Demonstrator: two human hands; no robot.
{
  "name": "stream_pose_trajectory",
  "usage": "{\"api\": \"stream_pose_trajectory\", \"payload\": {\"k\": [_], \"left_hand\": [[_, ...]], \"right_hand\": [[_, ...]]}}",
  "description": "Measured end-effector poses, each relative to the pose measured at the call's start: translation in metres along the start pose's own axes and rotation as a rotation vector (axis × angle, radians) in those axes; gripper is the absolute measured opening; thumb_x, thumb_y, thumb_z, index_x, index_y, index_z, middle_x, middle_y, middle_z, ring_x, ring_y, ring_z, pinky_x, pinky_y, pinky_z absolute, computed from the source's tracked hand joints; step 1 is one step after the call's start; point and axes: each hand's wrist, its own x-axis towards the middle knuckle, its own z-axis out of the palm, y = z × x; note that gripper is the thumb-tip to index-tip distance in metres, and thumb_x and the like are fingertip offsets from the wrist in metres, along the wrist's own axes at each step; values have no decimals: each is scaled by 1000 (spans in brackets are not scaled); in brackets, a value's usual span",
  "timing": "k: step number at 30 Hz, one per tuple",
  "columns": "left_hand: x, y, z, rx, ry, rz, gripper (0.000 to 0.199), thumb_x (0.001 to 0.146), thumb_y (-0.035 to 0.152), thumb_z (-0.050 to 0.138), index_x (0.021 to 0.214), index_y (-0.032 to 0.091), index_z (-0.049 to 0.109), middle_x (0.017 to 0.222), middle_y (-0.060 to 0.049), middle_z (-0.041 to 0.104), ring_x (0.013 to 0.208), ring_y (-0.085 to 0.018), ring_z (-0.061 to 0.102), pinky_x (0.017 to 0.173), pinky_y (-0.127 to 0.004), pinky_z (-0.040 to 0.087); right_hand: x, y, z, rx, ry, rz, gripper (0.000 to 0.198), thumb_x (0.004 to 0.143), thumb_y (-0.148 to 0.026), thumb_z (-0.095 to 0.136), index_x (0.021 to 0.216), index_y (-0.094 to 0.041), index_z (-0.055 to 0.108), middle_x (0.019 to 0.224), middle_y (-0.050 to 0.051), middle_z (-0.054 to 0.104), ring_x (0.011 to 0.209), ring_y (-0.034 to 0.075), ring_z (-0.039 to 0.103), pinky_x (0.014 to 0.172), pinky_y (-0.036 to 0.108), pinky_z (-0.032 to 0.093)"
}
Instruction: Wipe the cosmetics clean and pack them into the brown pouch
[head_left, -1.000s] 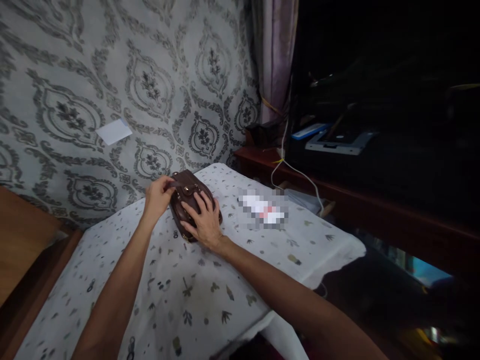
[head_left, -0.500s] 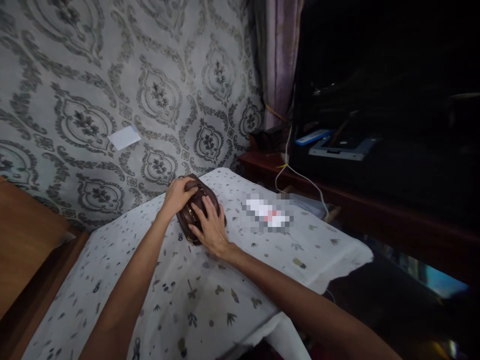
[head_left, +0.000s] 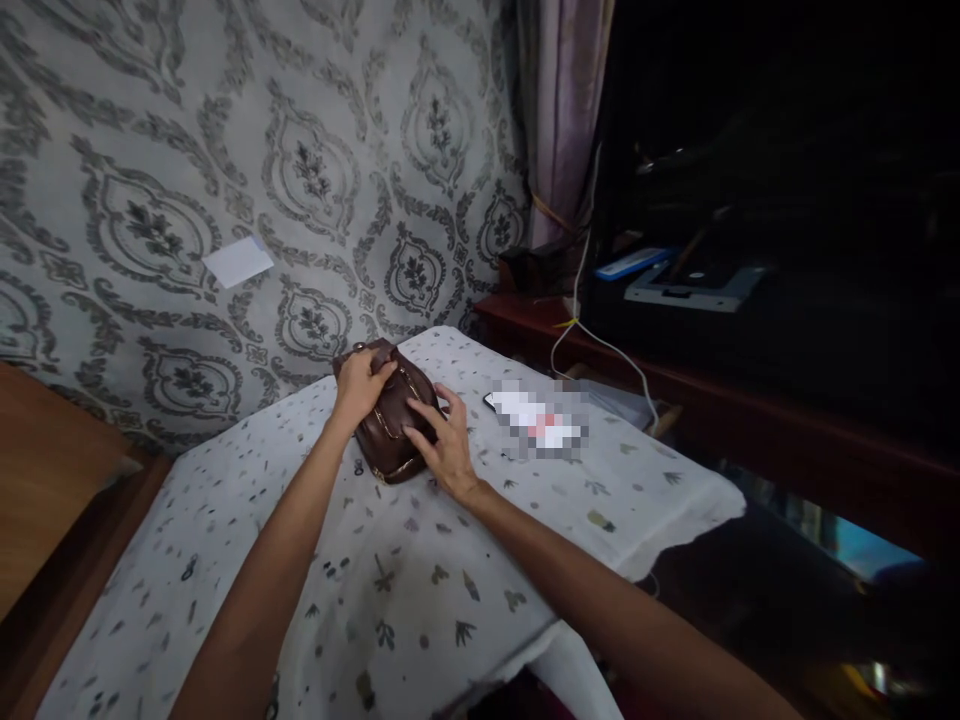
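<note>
A dark brown leather bag with gold-coloured zips lies on the cloth-covered table. At its upper left end, my left hand is closed over the bag's top edge, thumb pressing on the front. My right hand rests along the bag's right side with fingers apart, their tips touching the leather near a zip. Part of the bag is covered by both hands.
A phone, mostly blurred out, lies right of the bag on the patterned white tablecloth. Beyond the table's right edge runs a dark red cabinet with a white cable. A wooden panel stands at left.
My right hand has slid to the right, off the middle of the bag toward its side, uncovering more of the front and zip. My left hand stays at the top edge.
</note>
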Motion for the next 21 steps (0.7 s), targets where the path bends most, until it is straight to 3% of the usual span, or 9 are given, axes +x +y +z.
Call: {"api": "stream_pose_trajectory", "payload": {"k": [4,11,15,21], "left_hand": [[-1,-3,3,-53,15,-16,12,85,28,63,86,18,70,82,-4,70,77,-20,61,72,-31,46],[-1,-3,6,-124,25,-44,13,84,28,63,88,19,70,85,-4,71,80,-19,63,71,-29,46],[0,-3,6,-122,24,-55,13,84,29,63,87,19,70,81,-2,70,77,-18,62,70,-28,46],[2,-3,6,-106,26,-76,13,84,30,63,82,19,68,73,-1,68,72,-18,60,68,-28,44]], "right_hand": [[0,6,4,46,7,147,74,87,-56,65,146,-20,41,140,17,45,135,31,43,114,53,39],[5,15,10,47,-10,200,83,82,-64,66,144,-17,40,134,17,52,127,33,49,111,54,41],[4,12,10,7,6,148,78,87,-59,64,148,-18,38,133,17,52,126,32,50,109,53,42],[-7,6,9,-186,-10,37,47,98,-43,53,143,-28,52,143,14,44,133,32,44,107,53,43]]}}
